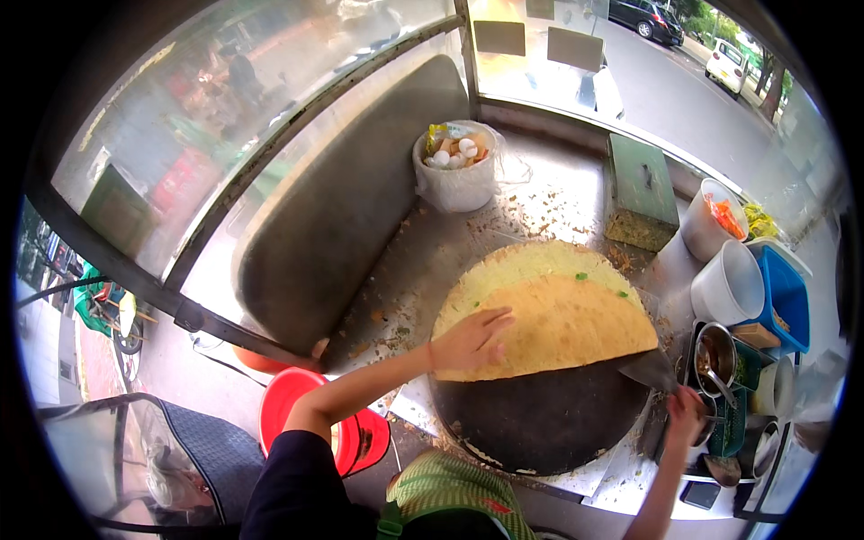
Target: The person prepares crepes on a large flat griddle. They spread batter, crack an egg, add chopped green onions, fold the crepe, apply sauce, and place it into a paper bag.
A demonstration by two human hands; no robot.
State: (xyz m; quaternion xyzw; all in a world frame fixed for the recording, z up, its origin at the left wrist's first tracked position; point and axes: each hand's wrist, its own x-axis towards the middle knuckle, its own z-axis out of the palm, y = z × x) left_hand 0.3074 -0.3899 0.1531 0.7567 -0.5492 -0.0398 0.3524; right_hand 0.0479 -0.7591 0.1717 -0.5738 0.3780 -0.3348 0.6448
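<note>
A large thin crepe [567,324] lies on the far part of a round black griddle [540,418], partly folded over, its browned side up. Green bits dot the pale yellow surface beyond the fold. My left hand [472,341] is spread over the left end of the browned flap, fingers apart; whether it presses on it I cannot tell. In my right hand [686,408] is a metal scraper [649,370], its blade at the right end of the folded edge. The near part of the griddle is bare and dark.
A plastic-lined bucket with eggshells [455,179] stands beyond the griddle. Near the window is a green metal box [641,196]. White tubs [727,283], a blue bin [786,304] and a steel bowl with a spoon [715,358] crowd the right. Red buckets [290,405] stand at left.
</note>
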